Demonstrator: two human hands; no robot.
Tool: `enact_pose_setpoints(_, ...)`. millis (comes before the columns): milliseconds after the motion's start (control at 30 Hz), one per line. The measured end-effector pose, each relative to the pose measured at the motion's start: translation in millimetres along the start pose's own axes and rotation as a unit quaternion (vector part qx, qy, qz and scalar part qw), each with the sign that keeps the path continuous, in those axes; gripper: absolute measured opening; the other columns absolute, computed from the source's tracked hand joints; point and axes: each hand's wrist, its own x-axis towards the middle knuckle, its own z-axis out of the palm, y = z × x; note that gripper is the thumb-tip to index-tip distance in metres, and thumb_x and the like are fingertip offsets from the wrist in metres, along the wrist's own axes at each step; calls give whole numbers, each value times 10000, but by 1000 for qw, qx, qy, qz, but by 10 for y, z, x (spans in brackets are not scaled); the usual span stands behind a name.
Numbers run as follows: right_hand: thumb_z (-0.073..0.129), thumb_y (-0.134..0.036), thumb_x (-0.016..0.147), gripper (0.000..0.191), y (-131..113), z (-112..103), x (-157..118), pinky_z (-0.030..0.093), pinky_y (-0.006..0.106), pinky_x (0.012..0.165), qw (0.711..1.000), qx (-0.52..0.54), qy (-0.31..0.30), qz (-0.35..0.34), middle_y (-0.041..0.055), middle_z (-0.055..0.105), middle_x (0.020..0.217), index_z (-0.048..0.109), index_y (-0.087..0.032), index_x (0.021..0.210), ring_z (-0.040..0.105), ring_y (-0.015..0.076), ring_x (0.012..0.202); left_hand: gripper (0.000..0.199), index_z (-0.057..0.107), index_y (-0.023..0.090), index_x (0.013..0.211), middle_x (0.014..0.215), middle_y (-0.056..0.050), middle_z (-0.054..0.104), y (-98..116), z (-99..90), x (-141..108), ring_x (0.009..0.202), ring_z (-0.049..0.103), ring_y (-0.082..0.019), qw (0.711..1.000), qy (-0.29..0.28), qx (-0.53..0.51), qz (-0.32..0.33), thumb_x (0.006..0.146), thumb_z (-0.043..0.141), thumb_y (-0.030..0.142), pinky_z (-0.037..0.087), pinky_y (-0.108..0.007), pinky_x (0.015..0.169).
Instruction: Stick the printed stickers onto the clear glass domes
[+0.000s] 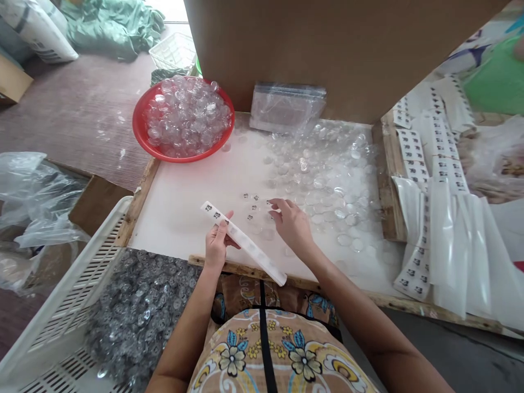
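Observation:
My left hand (218, 243) is closed round a long white strip of stickers (256, 251) with small black animal-like prints at its upper end. The strip slants down towards the table's near edge. Over the white tabletop, my right hand (293, 226) has thumb and forefinger brought together at a small dark-printed sticker (268, 202). Whether that sticker is lifted or lies on a disc is hard to see. Several printed pieces (254, 207) lie just left of these fingertips. Clear round discs (327, 196) spread over the table to the right of the hand.
A red basin (139, 136) heaped with clear discs stands at the back left, beside a clear plastic bag (286, 106). Wooden strips (137, 204) edge the white table (172, 191). A white crate (61, 305) holds many grey, clear pieces. Bundled sticker strips (446, 153) lie right; a cardboard box (319, 49) rises behind.

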Motion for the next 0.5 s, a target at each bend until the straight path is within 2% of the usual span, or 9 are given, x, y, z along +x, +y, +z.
enact_pose_setpoints(133,605,-233,858,222,-413,145,-66,475,246,691,978,182,-89,-47,28,685,941,617,-221,1080,627,133,751,552,648,108,1163,574,31,544,-43,-33,1,465,561,-104,999,-47,24,10,830,602,545,526,-230,436)
enact_pose_setpoints(200,594,-199,864,177,-545,262,-93,476,239,715,969,215,-106,-66,15,680,907,634,-220,1035,626,130,788,526,660,107,1061,610,3,593,-67,-71,-17,486,589,-123,997,-66,23,22,831,582,574,536,-248,448)
enact_pose_setpoints(267,574,-170,873,151,-598,358,-126,474,248,738,969,217,-90,-72,18,677,912,642,-219,998,623,135,823,495,639,125,1051,671,-15,636,-77,-103,-49,532,625,-143,995,-93,30,33,801,636,552,557,-266,484)
enact_pose_setpoints(367,556,-159,878,133,-591,402,-183,479,263,753,971,218,-59,-82,39,664,996,646,-226,948,617,146,874,531,591,153,1125,734,-10,672,-59,-107,-96,574,655,-155,989,-131,69,29,699,789,401,576,-277,535)
enact_pose_setpoints(433,572,-170,864,93,-571,350,-201,483,269,758,966,240,-45,-88,46,655,996,647,-221,886,610,155,904,563,576,153,1153,736,-10,681,-40,-80,-112,556,655,-155,987,-134,89,19,682,807,356,576,-281,534)
enact_pose_setpoints(500,597,-206,847,48,-533,244,-184,487,267,734,958,274,-42,-74,39,655,923,639,-210,825,609,152,856,572,573,144,1177,745,-23,691,-27,-52,-116,541,654,-161,987,-130,97,8,697,793,362,574,-291,522)
